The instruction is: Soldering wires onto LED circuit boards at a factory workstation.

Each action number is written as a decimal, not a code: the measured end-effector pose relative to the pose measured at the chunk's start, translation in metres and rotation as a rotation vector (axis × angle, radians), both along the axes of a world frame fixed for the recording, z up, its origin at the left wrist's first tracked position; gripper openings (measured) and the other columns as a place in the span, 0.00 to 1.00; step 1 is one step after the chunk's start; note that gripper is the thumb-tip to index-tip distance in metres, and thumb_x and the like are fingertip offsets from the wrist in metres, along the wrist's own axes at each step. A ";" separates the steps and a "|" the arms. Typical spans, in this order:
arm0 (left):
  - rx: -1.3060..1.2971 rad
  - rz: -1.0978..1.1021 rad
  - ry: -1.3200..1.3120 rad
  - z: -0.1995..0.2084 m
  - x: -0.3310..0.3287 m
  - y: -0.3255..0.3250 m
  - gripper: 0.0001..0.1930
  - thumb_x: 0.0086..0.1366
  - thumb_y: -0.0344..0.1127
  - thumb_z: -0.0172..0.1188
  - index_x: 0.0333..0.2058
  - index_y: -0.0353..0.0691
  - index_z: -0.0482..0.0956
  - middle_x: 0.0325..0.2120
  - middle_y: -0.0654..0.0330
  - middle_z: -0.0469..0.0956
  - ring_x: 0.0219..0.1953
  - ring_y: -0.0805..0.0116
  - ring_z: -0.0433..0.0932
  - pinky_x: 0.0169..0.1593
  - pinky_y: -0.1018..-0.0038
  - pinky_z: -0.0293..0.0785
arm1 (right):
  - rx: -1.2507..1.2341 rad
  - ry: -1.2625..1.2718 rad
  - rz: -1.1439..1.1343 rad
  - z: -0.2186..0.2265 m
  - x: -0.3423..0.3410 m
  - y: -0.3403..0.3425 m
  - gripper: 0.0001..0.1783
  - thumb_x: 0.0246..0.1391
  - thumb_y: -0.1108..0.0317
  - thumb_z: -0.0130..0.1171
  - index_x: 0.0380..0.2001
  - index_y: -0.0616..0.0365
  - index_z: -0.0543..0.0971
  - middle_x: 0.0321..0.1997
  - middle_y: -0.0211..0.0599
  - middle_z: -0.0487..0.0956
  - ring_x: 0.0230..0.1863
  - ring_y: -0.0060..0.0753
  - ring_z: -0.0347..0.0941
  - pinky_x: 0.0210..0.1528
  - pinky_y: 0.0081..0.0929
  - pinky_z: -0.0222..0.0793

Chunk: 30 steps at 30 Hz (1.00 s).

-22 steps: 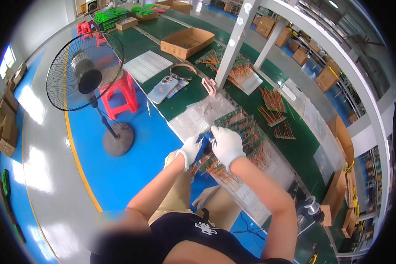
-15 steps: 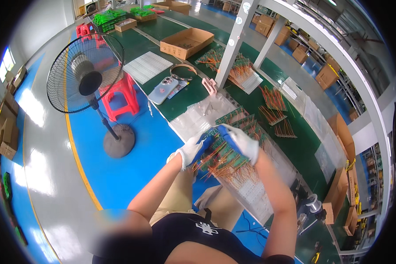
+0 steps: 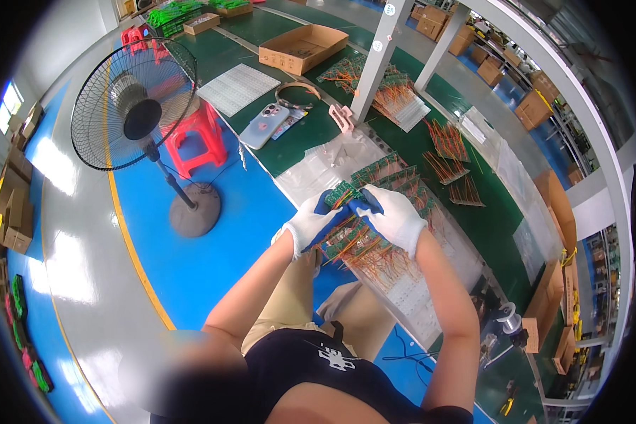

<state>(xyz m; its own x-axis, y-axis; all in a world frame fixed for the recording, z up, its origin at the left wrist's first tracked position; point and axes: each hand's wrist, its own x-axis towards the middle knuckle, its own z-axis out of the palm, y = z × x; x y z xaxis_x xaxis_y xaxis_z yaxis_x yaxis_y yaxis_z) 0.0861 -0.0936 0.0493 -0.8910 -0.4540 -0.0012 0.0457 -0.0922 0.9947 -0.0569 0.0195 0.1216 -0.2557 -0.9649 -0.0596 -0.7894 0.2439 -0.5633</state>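
Note:
A small green circuit board (image 3: 342,193) with orange and red wires is held between both my hands above the near edge of the bench. My left hand (image 3: 314,222), in a white glove with blue palm and fingers, is closed around the board's left side. Gloved alike, my right hand (image 3: 397,216) has its fingers closed on the right side, next to the left fingertips. Right under and behind them, rows of wired circuit boards (image 3: 376,169) stand on a white tray (image 3: 410,300). Loose wire ends spread beneath my hands, and my fingers hide part of the held board.
A phone (image 3: 264,126), a headband (image 3: 298,95), a pink claw clip (image 3: 342,119) and a white panel (image 3: 239,89) lie farther back. More wired boards (image 3: 448,141) are at the right. A cardboard box (image 3: 302,49), solder spool (image 3: 507,319), post (image 3: 378,63) and fan (image 3: 138,113) surround the workspace.
My hands have turned and come closer together, and the held board now shows more plainly above my fingers. The whole view has shifted slightly.

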 end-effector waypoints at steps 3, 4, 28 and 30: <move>0.048 0.015 0.061 -0.010 -0.004 0.004 0.13 0.62 0.34 0.56 0.44 0.36 0.74 0.35 0.65 0.76 0.36 0.80 0.72 0.41 0.80 0.71 | -0.017 0.202 0.008 -0.004 0.003 -0.003 0.09 0.50 0.65 0.54 0.33 0.56 0.71 0.31 0.45 0.76 0.32 0.53 0.72 0.33 0.42 0.68; 0.091 0.052 0.116 -0.015 -0.005 0.005 0.13 0.62 0.33 0.56 0.44 0.36 0.74 0.35 0.65 0.76 0.36 0.79 0.72 0.41 0.80 0.71 | -0.044 0.294 -0.003 -0.005 0.008 -0.005 0.09 0.49 0.65 0.55 0.33 0.55 0.71 0.30 0.44 0.76 0.32 0.51 0.73 0.33 0.42 0.68; 0.169 -0.054 0.112 -0.011 0.001 -0.021 0.13 0.61 0.33 0.56 0.43 0.34 0.73 0.35 0.63 0.76 0.38 0.76 0.73 0.42 0.78 0.70 | -0.130 -0.471 0.238 -0.019 -0.043 -0.003 0.22 0.58 0.67 0.50 0.56 0.58 0.66 0.49 0.42 0.76 0.49 0.27 0.70 0.51 0.24 0.64; 0.167 -0.039 0.126 -0.004 0.001 -0.022 0.15 0.61 0.35 0.56 0.44 0.34 0.72 0.36 0.61 0.76 0.39 0.75 0.73 0.44 0.76 0.70 | -0.060 -0.419 0.159 -0.008 -0.035 0.003 0.22 0.58 0.64 0.51 0.54 0.59 0.68 0.49 0.40 0.76 0.49 0.26 0.70 0.50 0.25 0.65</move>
